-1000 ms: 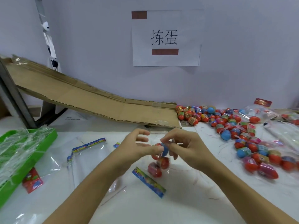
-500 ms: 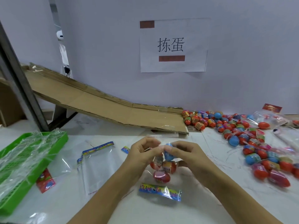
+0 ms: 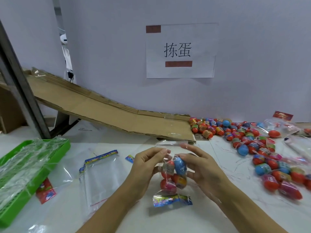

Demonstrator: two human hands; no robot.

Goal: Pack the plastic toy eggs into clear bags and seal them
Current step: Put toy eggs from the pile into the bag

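Observation:
A clear bag [image 3: 170,145] with a printed header strip [image 3: 172,200] hangs upside down between my hands over the white table [image 3: 185,221]. It holds several toy eggs: red ones [image 3: 168,184] low down and a blue egg [image 3: 180,165] near the open mouth. My left hand [image 3: 148,165] pinches the bag's left edge. My right hand [image 3: 200,167] grips the bag's right side, its fingers against the blue egg. A heap of loose eggs [image 3: 235,132] lies at the right.
A green basket [image 3: 64,145] of clear film stands at the left. Empty bags [image 3: 99,175] lie left of my hands. A cardboard ramp [image 3: 109,113] slopes down to the egg heap. Filled bags [image 3: 286,182] lie at the right, and a paper sign [image 3: 180,51] hangs on the wall.
The blue egg has gone deeper into the bag mouth. The bag's header strip has swung from a slant to lying level below the eggs. Both hands stay on the bag.

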